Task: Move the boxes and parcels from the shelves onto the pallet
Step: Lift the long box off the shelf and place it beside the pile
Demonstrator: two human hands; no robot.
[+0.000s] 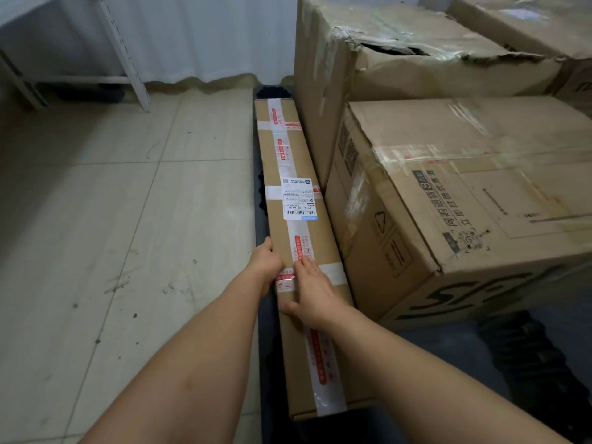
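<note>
A long narrow cardboard box (pixel 288 161) with white and red tape and a shipping label stands on edge along the left side of the dark pallet (pixel 544 363). It leans against the stacked boxes. My left hand (pixel 267 267) grips its left edge, thumb on top. My right hand (pixel 312 291) lies on its top face with fingers spread and the thumb hooked over the left edge. A big printed box (pixel 464 203) sits on the pallet right beside it, and a taller torn box (pixel 384 59) stands behind.
Tiled floor (pixel 112 235) stretches to the left. A white metal shelf frame (pixel 128 59) stands at the back left before a white curtain. Another cardboard box (pixel 528 24) is at the top right.
</note>
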